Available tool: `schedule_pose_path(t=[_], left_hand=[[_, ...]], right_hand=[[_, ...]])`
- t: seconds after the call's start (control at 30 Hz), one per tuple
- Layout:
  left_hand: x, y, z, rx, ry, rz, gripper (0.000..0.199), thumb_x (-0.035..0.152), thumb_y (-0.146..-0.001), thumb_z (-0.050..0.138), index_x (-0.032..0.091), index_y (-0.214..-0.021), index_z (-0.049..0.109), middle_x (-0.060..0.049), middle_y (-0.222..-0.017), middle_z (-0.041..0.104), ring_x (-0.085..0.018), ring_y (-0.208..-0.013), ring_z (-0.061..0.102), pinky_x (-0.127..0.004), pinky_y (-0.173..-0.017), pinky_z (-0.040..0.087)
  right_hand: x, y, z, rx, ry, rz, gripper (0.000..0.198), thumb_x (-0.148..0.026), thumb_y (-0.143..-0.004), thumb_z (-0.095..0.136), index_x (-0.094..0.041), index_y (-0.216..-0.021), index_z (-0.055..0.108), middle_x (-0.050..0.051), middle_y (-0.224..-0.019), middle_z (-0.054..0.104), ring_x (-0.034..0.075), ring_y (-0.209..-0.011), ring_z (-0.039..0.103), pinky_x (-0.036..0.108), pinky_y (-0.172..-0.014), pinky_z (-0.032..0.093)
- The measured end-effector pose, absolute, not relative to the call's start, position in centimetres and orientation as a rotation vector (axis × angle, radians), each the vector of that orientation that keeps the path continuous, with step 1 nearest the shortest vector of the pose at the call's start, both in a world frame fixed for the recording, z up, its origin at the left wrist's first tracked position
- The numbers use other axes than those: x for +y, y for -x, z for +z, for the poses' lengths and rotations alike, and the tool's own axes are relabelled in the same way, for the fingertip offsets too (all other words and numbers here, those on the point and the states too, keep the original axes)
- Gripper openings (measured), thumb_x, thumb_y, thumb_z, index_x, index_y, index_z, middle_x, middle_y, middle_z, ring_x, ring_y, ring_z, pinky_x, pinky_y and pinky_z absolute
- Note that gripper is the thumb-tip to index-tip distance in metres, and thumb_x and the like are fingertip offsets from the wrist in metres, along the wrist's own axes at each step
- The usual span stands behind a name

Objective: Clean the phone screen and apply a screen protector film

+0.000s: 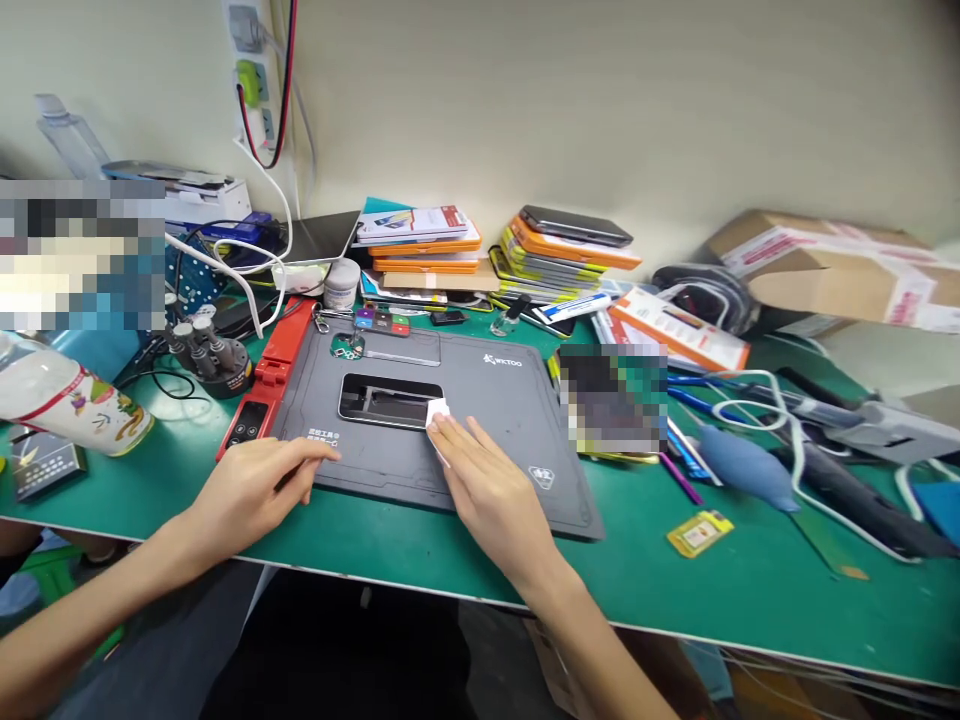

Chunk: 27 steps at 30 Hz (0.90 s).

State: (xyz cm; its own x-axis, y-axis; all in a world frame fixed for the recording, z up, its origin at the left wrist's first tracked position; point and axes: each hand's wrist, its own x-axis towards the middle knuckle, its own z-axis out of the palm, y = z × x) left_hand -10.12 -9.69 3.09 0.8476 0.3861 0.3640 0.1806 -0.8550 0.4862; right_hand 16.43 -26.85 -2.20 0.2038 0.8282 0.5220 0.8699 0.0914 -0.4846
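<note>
A smartphone with a dark, glossy face lies flat on the grey work mat. At its right end, my right hand presses a small white wipe under its fingertips; the wipe's folds are mostly covered. My left hand hovers over the mat's front left corner, apart from the phone. Its index finger reaches forward, the other fingers curl loosely, and nothing shows in it. Just behind the phone lies a thin transparent plate.
A red device borders the mat's left side. Round a black holder stand several screwdrivers. Stacked boxes line the wall. To the right are a blue air blower, cables and a yellow packet. A patterned cup leans at left.
</note>
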Motion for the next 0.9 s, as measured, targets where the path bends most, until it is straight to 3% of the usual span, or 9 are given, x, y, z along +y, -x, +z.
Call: schedule_pose_path(t=[0.2, 0.5, 0.7, 0.8, 0.87, 0.9], left_hand=[[-11.9, 15.2, 1.7, 0.602, -2.538, 0.87, 0.023, 0.013, -0.103, 0.057, 0.025, -0.119, 0.069, 0.01, -0.07, 0.07, -0.007, -0.061, 0.066, -0.02, -0.071, 0.052], [-15.9, 21.4, -1.5, 1.294, -2.209, 1.077, 0.018, 0.019, -0.107, 0.052, 0.02, -0.114, 0.069, 0.005, -0.069, 0.067, -0.01, -0.062, 0.067, -0.025, -0.07, 0.054], [-14.1, 25.6, 0.0, 1.73, -2.259, 1.412, 0.011, 0.025, -0.101, 0.066, 0.021, -0.111, 0.067, -0.003, -0.101, 0.068, -0.015, -0.083, 0.063, -0.033, -0.078, 0.053], [-11.2, 29.0, 0.9, 1.961, -2.046, 1.691, 0.041, 0.034, -0.097, 0.073, 0.022, -0.133, 0.057, -0.007, -0.137, 0.06, -0.024, -0.118, 0.061, -0.041, -0.092, 0.052], [-8.7, 31.6, 1.2, 2.004, -1.911, 1.72, 0.065, 0.041, -0.096, 0.075, 0.024, -0.149, 0.043, -0.006, -0.155, 0.05, -0.03, -0.131, 0.057, -0.046, -0.093, 0.05], [-7.4, 32.7, 1.2, 1.913, -1.977, 1.556, 0.072, 0.043, -0.101, 0.067, 0.027, -0.159, 0.028, -0.006, -0.16, 0.046, -0.033, -0.136, 0.053, -0.048, -0.092, 0.049]], right_hand=[[-27.4, -16.5, -3.2, -1.806, 1.761, -0.223, 0.058, -0.017, -0.108, 0.053, -0.025, -0.165, 0.043, 0.009, -0.158, 0.057, 0.031, -0.144, 0.059, 0.062, -0.123, 0.049], [-24.5, -19.4, -4.1, -1.891, 1.823, -0.283, 0.052, -0.033, -0.112, 0.042, -0.027, -0.163, 0.048, 0.007, -0.155, 0.062, 0.032, -0.137, 0.065, 0.054, -0.123, 0.05], [-24.0, -19.1, -4.4, -1.869, 1.88, -0.292, 0.056, -0.038, -0.113, 0.039, -0.029, -0.168, 0.038, 0.007, -0.159, 0.059, 0.031, -0.142, 0.061, 0.054, -0.121, 0.051], [-25.5, -18.3, -4.0, -1.91, 1.837, -0.361, 0.061, -0.031, -0.112, 0.043, -0.028, -0.171, 0.03, 0.009, -0.16, 0.056, 0.032, -0.143, 0.06, 0.056, -0.123, 0.05], [-26.2, -17.9, -3.6, -1.937, 1.79, -0.374, 0.062, -0.027, -0.111, 0.046, -0.026, -0.171, 0.03, 0.01, -0.161, 0.055, 0.032, -0.142, 0.06, 0.056, -0.124, 0.049], [-26.3, -17.7, -3.5, -1.933, 1.778, -0.371, 0.061, -0.027, -0.111, 0.047, -0.025, -0.17, 0.033, 0.011, -0.161, 0.055, 0.032, -0.142, 0.061, 0.056, -0.123, 0.049]])
